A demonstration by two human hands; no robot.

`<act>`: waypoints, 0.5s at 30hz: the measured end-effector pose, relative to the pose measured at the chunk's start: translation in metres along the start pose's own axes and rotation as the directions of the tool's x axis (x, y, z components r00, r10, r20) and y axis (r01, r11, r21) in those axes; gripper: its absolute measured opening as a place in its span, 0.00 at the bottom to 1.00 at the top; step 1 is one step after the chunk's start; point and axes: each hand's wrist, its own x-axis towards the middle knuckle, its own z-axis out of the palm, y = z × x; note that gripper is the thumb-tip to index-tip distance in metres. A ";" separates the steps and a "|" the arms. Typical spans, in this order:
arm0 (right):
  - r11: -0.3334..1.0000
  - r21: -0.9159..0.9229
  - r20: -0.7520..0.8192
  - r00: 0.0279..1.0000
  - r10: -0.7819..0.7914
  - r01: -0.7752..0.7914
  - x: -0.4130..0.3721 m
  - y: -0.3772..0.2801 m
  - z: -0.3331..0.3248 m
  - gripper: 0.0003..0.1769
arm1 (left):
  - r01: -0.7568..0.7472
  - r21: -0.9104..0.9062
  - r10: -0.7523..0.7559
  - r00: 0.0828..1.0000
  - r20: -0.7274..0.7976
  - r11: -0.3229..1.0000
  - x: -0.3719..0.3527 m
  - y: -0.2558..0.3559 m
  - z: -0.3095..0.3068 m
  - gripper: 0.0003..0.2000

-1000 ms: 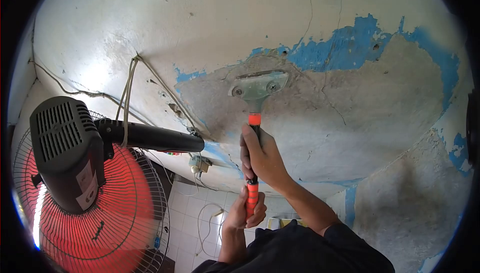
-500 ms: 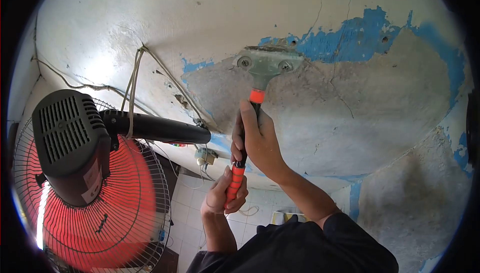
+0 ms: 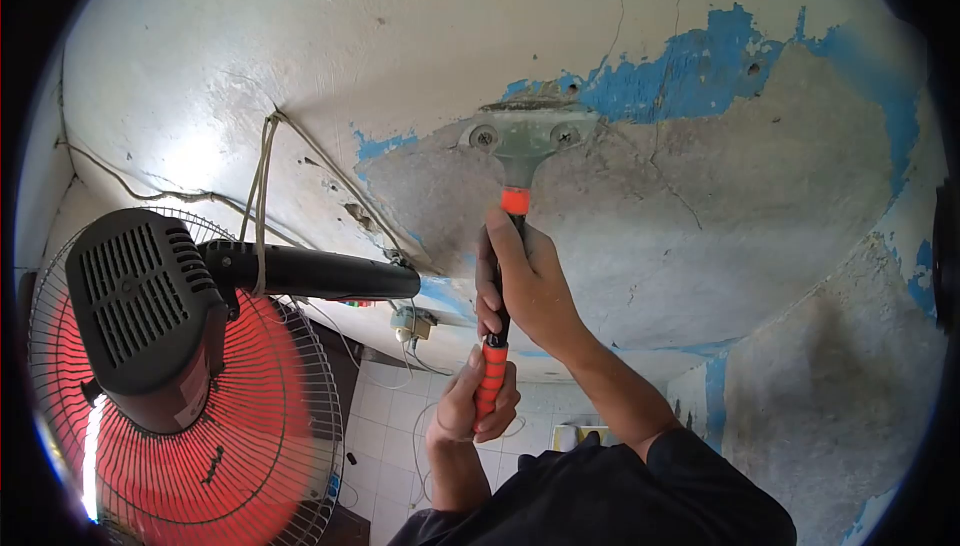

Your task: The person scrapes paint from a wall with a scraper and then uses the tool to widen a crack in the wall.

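A long-handled scraper (image 3: pixel 530 136) has a grey-green head with two screws, a black shaft and an orange ribbed grip. Its blade edge lies against the peeling wall surface, at the lower border of the pale paint and beside a blue patch (image 3: pixel 690 71). My right hand (image 3: pixel 535 291) is closed around the black shaft just below the orange collar. Lower down, my left hand (image 3: pixel 477 401) wraps the orange grip at the handle's end. The blade's very edge is hard to make out.
A black fan (image 3: pixel 140 296) with a wire guard and red blades fills the left side. Cords (image 3: pixel 265 186) tie its black pole (image 3: pixel 320 271) to the wall. A small fixture with wires (image 3: pixel 410 324) sits below the pole. White tiles (image 3: pixel 385 416) show underneath.
The view has shifted slightly. Against the wall, the scraper head has moved a little down and to the right. My left hand has swung right with the grip, making the handle more upright.
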 end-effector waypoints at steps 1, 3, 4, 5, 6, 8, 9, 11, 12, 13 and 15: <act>1.000 0.007 0.008 1.000 0.004 -0.004 0.001 -0.002 0.000 0.23 | -0.007 0.024 0.008 1.000 -0.019 1.000 0.000 0.000 -0.001 0.33; 0.999 -0.032 -0.023 1.000 0.022 -0.022 -0.002 0.008 -0.002 0.23 | -0.015 -0.004 0.015 1.000 -0.021 1.000 0.000 -0.006 -0.001 0.32; 0.998 -0.052 -0.036 0.999 0.027 -0.029 -0.003 0.011 -0.003 0.23 | -0.017 -0.050 0.017 1.000 -0.006 0.999 -0.002 -0.013 -0.002 0.32; 0.998 -0.064 -0.022 0.999 0.025 -0.027 -0.002 0.009 -0.004 0.23 | -0.018 -0.089 0.019 1.000 0.013 0.996 -0.001 -0.018 -0.003 0.31; 0.997 -0.076 -0.009 1.000 0.025 -0.026 -0.002 0.007 -0.007 0.23 | -0.008 -0.108 0.011 1.000 0.028 0.994 0.001 -0.021 -0.001 0.31; 0.997 -0.071 -0.005 1.000 0.021 -0.021 -0.002 -0.001 -0.007 0.24 | -0.025 -0.120 0.034 0.997 0.069 0.992 0.009 -0.023 0.011 0.32; 0.996 -0.079 -0.012 0.999 0.037 -0.038 -0.004 -0.003 -0.006 0.24 | -0.033 -0.130 0.044 0.995 0.085 0.991 0.009 -0.022 0.018 0.32; 0.993 -0.105 -0.022 0.998 0.055 -0.057 -0.005 -0.007 -0.007 0.24 | -0.023 -0.146 0.031 0.998 0.051 0.989 0.010 -0.025 0.021 0.33; 0.990 -0.122 -0.017 0.998 0.066 -0.067 -0.007 -0.004 -0.010 0.25 | -0.030 -0.170 0.037 0.999 0.038 0.985 0.011 -0.034 0.020 0.33; 0.987 -0.138 -0.012 0.997 0.077 -0.077 -0.010 0.003 -0.014 0.25 | -0.036 -0.192 0.042 0.999 0.024 0.981 0.012 -0.043 0.019 0.33; 0.982 -0.170 -0.004 0.996 0.086 -0.086 -0.009 0.001 -0.017 0.25 | -0.036 -0.234 0.052 0.997 0.060 0.972 0.017 -0.050 0.021 0.33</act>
